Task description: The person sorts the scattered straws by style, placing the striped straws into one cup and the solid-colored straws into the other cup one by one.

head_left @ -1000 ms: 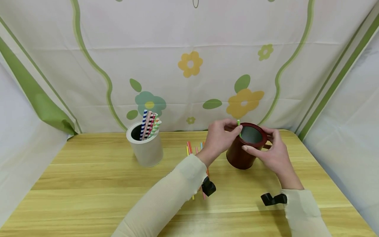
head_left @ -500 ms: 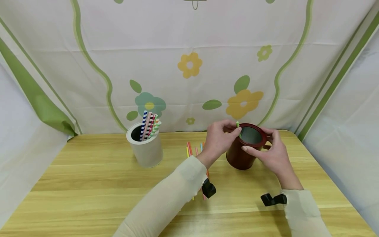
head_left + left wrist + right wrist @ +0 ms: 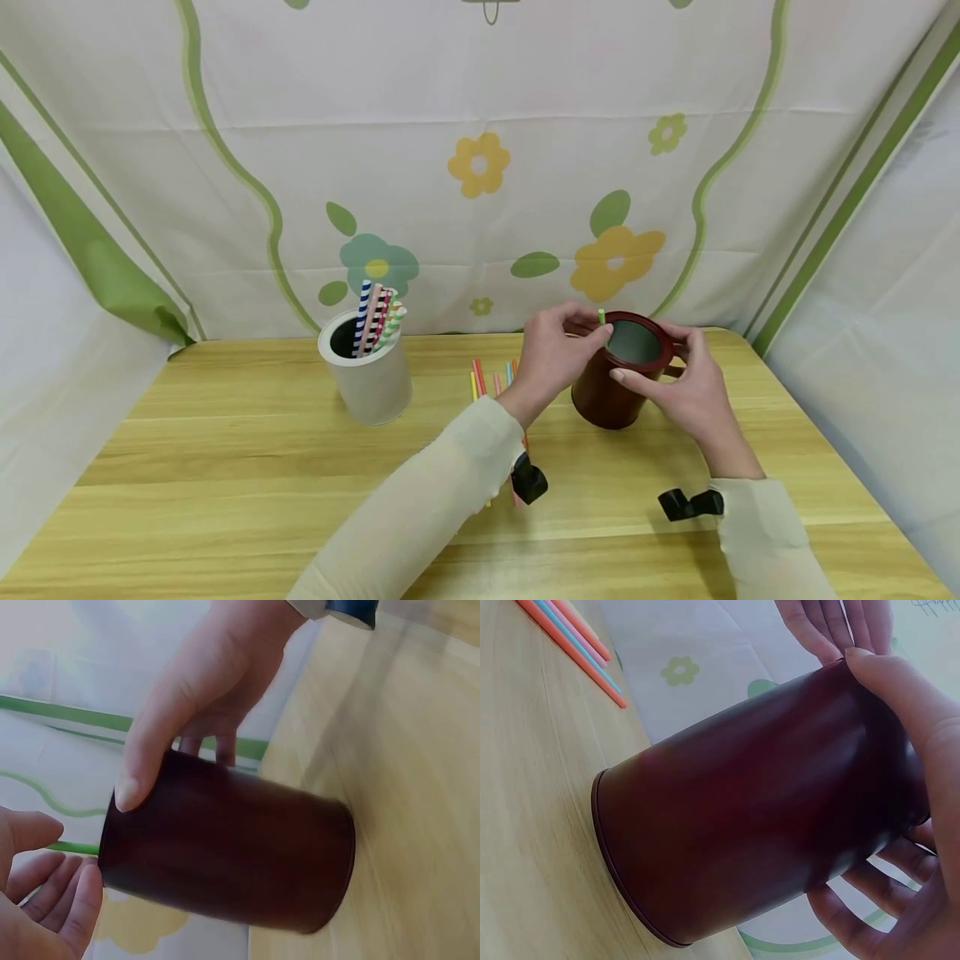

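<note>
On the right of the table stands a dark red mug (image 3: 611,396) with a handle on its far right side. Between thumb and fingers, my left hand (image 3: 551,350) pinches a green straw (image 3: 77,847) at the mug's left rim. The straw's lower end goes down inside the mug. My right hand (image 3: 693,387) holds the mug from the right, its thumb at the near rim and its fingers behind, by the handle. In the right wrist view the mug's body (image 3: 757,802) fills the middle, base on the table.
A white cup (image 3: 375,387) at the left holds several patterned paper straws (image 3: 375,321). Several plain coloured straws (image 3: 577,649) lie on the wooden table (image 3: 225,483), partly under my left forearm. A flowered curtain (image 3: 420,167) hangs behind the table, with side panels left and right.
The green straw has sunk slightly, so a shorter end shows above my left fingers. Both hands keep their places at the mug, and the head view has shifted a little.
</note>
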{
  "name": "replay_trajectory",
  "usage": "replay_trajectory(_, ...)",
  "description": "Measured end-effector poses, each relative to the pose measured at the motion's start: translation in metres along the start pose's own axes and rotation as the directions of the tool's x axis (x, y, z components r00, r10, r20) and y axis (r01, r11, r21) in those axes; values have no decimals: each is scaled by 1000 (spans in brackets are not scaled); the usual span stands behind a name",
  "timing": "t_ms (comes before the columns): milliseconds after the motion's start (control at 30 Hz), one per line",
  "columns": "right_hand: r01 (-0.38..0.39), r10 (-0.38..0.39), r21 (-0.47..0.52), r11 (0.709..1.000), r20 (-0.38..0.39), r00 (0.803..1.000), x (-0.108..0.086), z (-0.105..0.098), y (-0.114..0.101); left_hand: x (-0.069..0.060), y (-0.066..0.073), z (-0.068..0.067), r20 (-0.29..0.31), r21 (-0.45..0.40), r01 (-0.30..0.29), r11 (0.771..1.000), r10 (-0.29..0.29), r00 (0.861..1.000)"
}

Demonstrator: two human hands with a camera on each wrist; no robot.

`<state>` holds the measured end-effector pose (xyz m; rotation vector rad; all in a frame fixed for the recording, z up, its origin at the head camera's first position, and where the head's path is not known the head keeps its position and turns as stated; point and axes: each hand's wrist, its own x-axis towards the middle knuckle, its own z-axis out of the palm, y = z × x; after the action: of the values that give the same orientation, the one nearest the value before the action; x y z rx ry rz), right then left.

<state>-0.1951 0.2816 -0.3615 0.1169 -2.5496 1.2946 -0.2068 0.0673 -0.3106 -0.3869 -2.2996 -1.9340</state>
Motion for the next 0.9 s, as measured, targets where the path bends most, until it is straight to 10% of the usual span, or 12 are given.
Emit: replay_trajectory(900, 13, -13, 20, 1000, -19, 1000, 0, 2, 2, -9, 3, -14, -24, -127, 81, 989, -85, 996)
